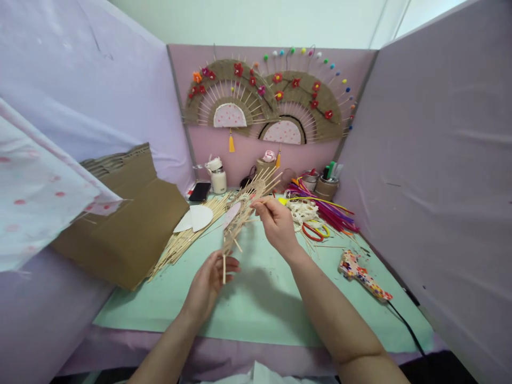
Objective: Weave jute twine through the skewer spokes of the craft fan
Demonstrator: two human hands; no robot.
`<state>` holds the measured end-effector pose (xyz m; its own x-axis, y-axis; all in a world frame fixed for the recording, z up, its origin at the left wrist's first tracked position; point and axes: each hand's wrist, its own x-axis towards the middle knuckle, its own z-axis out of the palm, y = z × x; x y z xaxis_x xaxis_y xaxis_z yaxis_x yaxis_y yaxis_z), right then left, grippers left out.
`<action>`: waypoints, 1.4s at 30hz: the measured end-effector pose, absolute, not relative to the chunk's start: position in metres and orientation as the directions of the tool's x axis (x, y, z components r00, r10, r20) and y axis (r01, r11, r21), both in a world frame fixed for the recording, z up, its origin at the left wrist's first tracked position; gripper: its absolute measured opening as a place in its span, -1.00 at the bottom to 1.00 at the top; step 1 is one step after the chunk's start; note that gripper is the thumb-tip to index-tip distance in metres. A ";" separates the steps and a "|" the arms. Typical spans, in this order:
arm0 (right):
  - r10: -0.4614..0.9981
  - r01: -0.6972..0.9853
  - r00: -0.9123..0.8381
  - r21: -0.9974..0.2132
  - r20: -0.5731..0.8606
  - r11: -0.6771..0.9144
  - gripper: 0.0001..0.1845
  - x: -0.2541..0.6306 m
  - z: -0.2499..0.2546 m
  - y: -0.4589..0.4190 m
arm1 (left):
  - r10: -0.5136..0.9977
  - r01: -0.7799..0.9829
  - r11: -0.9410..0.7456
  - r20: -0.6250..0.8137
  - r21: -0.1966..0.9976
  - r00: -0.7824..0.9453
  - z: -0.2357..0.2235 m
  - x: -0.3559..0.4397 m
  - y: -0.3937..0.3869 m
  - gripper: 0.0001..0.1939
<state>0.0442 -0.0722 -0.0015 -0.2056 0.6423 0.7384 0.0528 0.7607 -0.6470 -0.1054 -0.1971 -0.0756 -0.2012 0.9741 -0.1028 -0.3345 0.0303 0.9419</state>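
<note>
A handmade fan [240, 216] of thin wooden sticks and brown mesh-like material is tilted nearly edge-on above the table, with a pale half-round piece [232, 214] at its inner side. My left hand [208, 282] supports its lower end, fingers curled around the end sticks. Beside the fan's upper right side, my right hand [276, 221] is closed in a pinch. Its fingertips meet at the fan's edge, and what they grip is too small to make out.
Loose sticks [180, 242] and white half-round pieces [202, 217] lie left, by folded cardboard [132, 224]. Scissors [314, 232], pipe cleaners [320, 208] and a patterned glue gun [364, 274] with a cord lie right. A bottle [218, 178] and phone [200, 192] stand behind; finished fans [230, 80] hang on the back wall.
</note>
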 end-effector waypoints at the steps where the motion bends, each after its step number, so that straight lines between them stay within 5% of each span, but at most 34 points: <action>1: 0.639 0.044 -0.212 -0.646 0.739 0.762 -0.72 0.040 0.003 -0.071 | 0.942 -0.119 -0.102 0.058 0.988 -0.332 -0.077 -0.111 -0.198 -0.59; 5: 0.632 0.002 -0.226 -0.649 0.741 0.761 -0.71 0.026 0.019 -0.066 | 0.650 0.603 -0.370 0.660 0.707 -0.376 -0.062 -0.131 -0.177 -0.26; 8: 0.648 -0.009 -0.200 -0.662 0.735 0.749 -0.71 0.021 0.026 -0.064 | 0.547 0.644 -0.495 0.785 0.583 -0.290 -0.037 -0.144 -0.143 -0.22; 13: 0.687 -0.062 -0.142 -0.699 0.712 0.712 -0.69 0.023 0.032 -0.051 | 0.584 0.468 -0.599 0.754 0.650 -0.300 -0.007 -0.146 -0.094 -0.66; 17: 0.759 -0.214 -0.121 -0.764 0.640 0.609 -0.76 0.030 0.035 -0.040 | 0.580 0.368 -0.643 0.741 0.671 -0.338 0.006 -0.137 -0.081 -0.78; 20: 0.765 -0.216 -0.058 -0.756 0.642 0.618 -0.72 0.037 0.039 -0.040 | 0.591 0.353 -0.629 0.721 0.692 -0.361 0.019 -0.132 -0.076 -0.80; 25: 0.619 0.033 0.088 -0.623 0.781 0.782 -0.88 0.051 0.049 -0.052 | 0.659 0.328 -0.613 0.694 0.719 -0.290 0.044 -0.130 -0.065 -0.81; 36: 0.459 0.287 -0.038 -0.430 0.888 0.856 -0.87 0.053 0.054 -0.064 | 0.690 0.399 -0.639 0.720 0.657 -0.080 0.045 -0.116 -0.063 -0.81; 42: 0.322 0.380 -0.043 -0.283 0.946 0.881 -0.83 0.069 0.061 -0.077 | 0.719 0.367 -0.604 0.683 0.707 -0.133 0.045 -0.123 -0.066 -0.70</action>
<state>0.0690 -0.0772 0.0606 -0.0429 0.3219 0.9458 0.3798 0.8809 -0.2825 -0.1232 -0.0664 0.0454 -0.1327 0.7187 0.6826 0.3671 -0.6041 0.7074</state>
